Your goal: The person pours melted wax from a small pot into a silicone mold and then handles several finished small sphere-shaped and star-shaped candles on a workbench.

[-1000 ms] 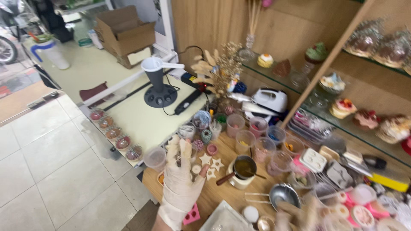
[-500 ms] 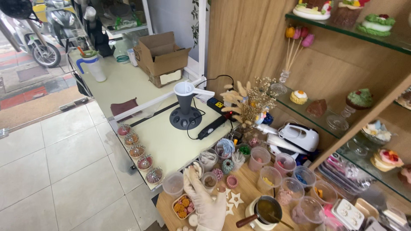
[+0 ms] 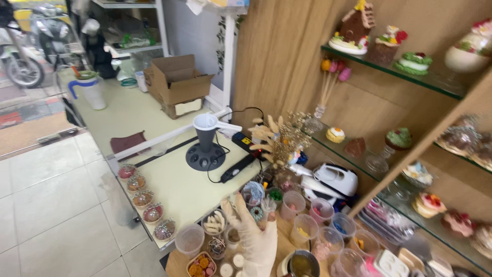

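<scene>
A wooden surface crowded with clear plastic cups stood against a wood-panelled wall with glass shelves of cake-shaped ornaments; a pale green counter ran toward the open shopfront. Near the surface's left edge, the gloved left hand was raised, its fingers spread and holding nothing, just before a small cup of striped twine. The right hand was out of view.

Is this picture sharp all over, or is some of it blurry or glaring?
Head view: the gloved hand and cups at the bottom are softly motion-blurred; the funnel stand mid-frame is fairly crisp; daylight from the street washes out the top left by the scooter; the glass shelves tilt with the wide lens.
</scene>
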